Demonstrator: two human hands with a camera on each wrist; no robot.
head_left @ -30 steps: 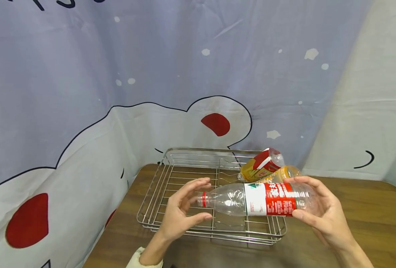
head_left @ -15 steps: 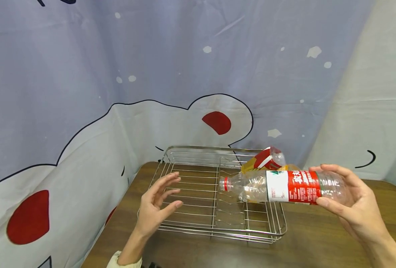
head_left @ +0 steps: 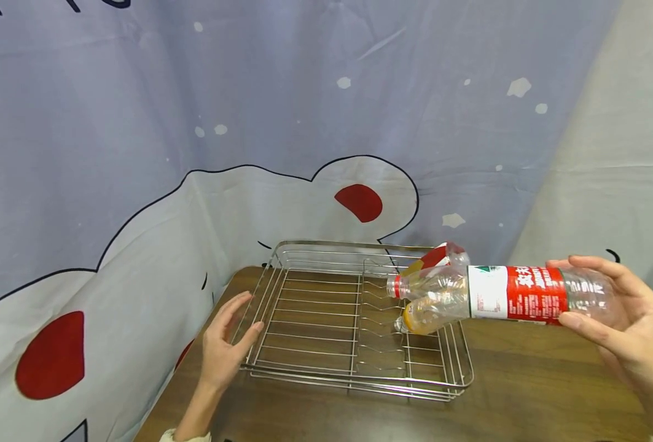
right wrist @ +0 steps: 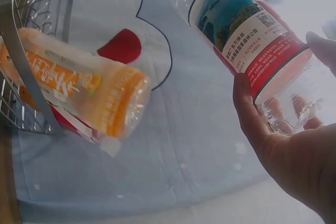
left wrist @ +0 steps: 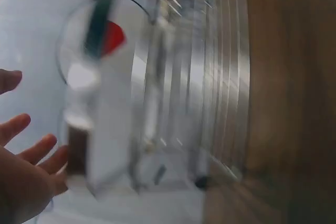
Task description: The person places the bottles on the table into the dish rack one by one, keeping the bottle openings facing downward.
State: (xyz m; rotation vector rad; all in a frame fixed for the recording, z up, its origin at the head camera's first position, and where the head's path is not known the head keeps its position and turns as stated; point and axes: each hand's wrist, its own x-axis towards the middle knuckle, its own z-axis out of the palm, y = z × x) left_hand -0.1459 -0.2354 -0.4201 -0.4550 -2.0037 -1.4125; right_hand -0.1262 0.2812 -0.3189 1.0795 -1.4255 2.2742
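The right hand (head_left: pixel 625 319) curls its fingers round the clear bottle (head_left: pixel 497 293), held sideways; the left hand (head_left: pixel 221 350) rests open near the rack (head_left: pixel 354 319).

A wire dish rack (head_left: pixel 326 344) is sitting on a brown wooden bench (head_left: pixel 525 393), pushed up near the back edge. Two bottles are lying at the rack's far right corner, leaning over its rim: an orange-labelled bottle (right wrist: pixel 79 98) on top and a red-labelled bottle (head_left: pixel 439 256) behind it. A pale blue cloth backdrop (head_left: pixel 249 123), printed with a white cartoon shape and red patches, is hanging behind the bench.
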